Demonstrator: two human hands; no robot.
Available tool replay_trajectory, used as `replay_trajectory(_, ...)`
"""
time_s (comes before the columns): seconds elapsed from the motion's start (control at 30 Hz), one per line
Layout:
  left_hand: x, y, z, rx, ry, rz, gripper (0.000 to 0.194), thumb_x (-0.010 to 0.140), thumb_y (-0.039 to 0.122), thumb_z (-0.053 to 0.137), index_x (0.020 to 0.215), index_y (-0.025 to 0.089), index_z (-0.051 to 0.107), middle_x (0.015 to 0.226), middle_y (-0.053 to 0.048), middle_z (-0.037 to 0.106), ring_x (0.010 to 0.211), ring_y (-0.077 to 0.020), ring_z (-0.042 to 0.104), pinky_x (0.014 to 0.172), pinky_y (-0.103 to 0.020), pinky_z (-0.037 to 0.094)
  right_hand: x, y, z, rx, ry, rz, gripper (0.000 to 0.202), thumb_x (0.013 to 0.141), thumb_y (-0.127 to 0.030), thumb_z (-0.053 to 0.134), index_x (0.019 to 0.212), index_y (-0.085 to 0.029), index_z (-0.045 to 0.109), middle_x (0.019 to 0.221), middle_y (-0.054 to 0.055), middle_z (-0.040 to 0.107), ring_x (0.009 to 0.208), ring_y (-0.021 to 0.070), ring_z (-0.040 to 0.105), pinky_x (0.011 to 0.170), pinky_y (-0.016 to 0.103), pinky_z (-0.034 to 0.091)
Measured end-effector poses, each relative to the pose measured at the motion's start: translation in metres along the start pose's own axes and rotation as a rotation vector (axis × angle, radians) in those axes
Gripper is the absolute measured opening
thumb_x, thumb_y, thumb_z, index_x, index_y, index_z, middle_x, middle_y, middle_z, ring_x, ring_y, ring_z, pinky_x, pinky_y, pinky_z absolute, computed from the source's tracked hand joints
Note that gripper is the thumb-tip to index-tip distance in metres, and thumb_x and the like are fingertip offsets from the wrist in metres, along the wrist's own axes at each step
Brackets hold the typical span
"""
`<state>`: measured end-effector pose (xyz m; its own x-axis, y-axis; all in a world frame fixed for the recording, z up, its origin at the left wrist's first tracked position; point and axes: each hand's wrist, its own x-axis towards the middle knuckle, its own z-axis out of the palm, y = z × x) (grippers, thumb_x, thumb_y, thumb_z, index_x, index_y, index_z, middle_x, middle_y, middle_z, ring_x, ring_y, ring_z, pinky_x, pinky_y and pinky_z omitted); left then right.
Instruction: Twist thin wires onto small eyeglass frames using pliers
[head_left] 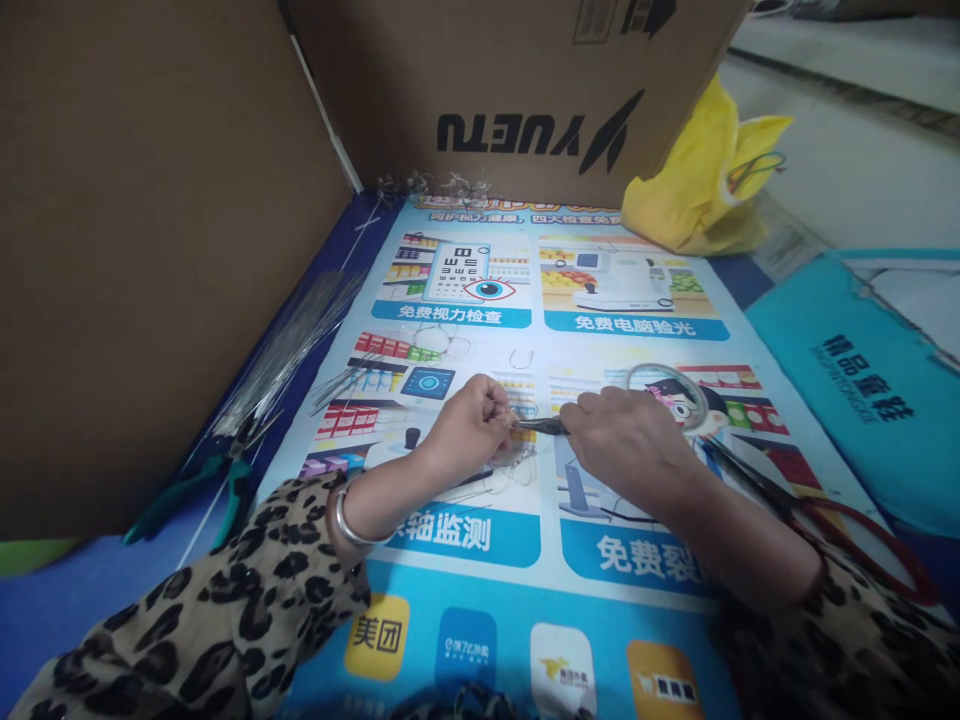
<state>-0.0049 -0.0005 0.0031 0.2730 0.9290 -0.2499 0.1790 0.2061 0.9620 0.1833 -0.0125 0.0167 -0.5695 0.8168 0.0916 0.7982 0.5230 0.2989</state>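
My left hand point(472, 418) is closed, thumb and fingers pinching a small wire piece point(511, 420) whose shape is mostly covered by the fingertips. From the right, my right hand point(626, 435) grips needle-nose pliers point(544, 426). Their dark, narrow jaws meet the wire piece at my left fingertips; the handles are hidden in my palm. Thin bent wires point(514, 470) lie on the printed poster point(480, 585) just below my left hand. Farther up the poster are a U-shaped wire point(521, 358) and some loosely curled wire point(435, 342).
Cardboard walls point(510, 60) stand behind and left. Straight wires point(289, 345) and green-handled cutters point(234, 480) lie at left. Red-handled scissors point(862, 545) rest beneath my right forearm. A yellow bag point(694, 190) and a turquoise box point(847, 370) sit at right. Wire pieces point(435, 188) lie at the back.
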Motion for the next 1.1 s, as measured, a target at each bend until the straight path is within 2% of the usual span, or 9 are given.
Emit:
replay_trajectory(0.27,-0.0011,0.0042,-0.0008,-0.05,-0.028,-0.029,0.016,0.08,0.017,0.052,0.082,0.021,0.037,0.047,0.008,0.052,0.038,-0.0075,0.047,0.039,-0.016,0.036,0.0001,0.0006,-0.0038,0.043,-0.058,0.033,0.022,0.081,-0.013,0.042,0.07,-0.016,0.06,0.066,0.008,0.062,0.059,0.0184,0.052,0.053,0.031,0.012)
replay_trajectory(0.4,-0.0014,0.0062,-0.0017,-0.14,-0.045,-0.055,0.018,0.079,0.015,0.052,0.084,0.021,0.035,0.057,0.005,0.059,0.041,-0.0082,0.051,0.04,-0.018,0.039,0.001,0.0049,-0.005,0.072,-0.073,0.051,0.017,0.081,-0.017,0.045,0.074,-0.017,0.061,0.072,0.008,0.064,0.064,0.0196,0.053,0.054,0.03,0.017)
replay_trajectory(0.63,0.0002,0.003,-0.0021,-0.092,-0.043,-0.027,0.016,0.08,0.017,0.052,0.084,0.021,0.036,0.048,0.008,0.054,0.039,-0.008,0.049,0.039,-0.018,0.039,0.0011,0.004,-0.0035,0.048,-0.035,0.007,0.016,0.081,-0.017,0.046,0.073,-0.018,0.059,0.072,0.007,0.062,0.069,0.0213,0.051,0.059,0.032,0.019)
replay_trajectory(0.83,-0.0008,0.0022,-0.003,-0.096,-0.059,-0.011,0.015,0.082,0.02,0.051,0.086,0.021,0.037,0.052,0.007,0.056,0.041,-0.0082,0.051,0.042,-0.018,0.04,0.0002,0.0014,-0.0034,0.008,0.037,0.002,0.017,0.082,-0.016,0.045,0.071,-0.018,0.059,0.069,0.007,0.059,0.067,0.021,0.048,0.058,0.033,0.016)
replay_trajectory(1.1,0.0,0.0022,-0.0013,-0.101,-0.042,-0.009,0.016,0.083,0.021,0.052,0.086,0.02,0.037,0.055,0.007,0.057,0.043,-0.0078,0.052,0.041,-0.017,0.041,-0.0003,0.0021,-0.0028,0.007,0.061,0.022,0.015,0.081,-0.017,0.047,0.071,-0.018,0.059,0.068,0.007,0.059,0.066,0.0206,0.047,0.058,0.032,0.015)
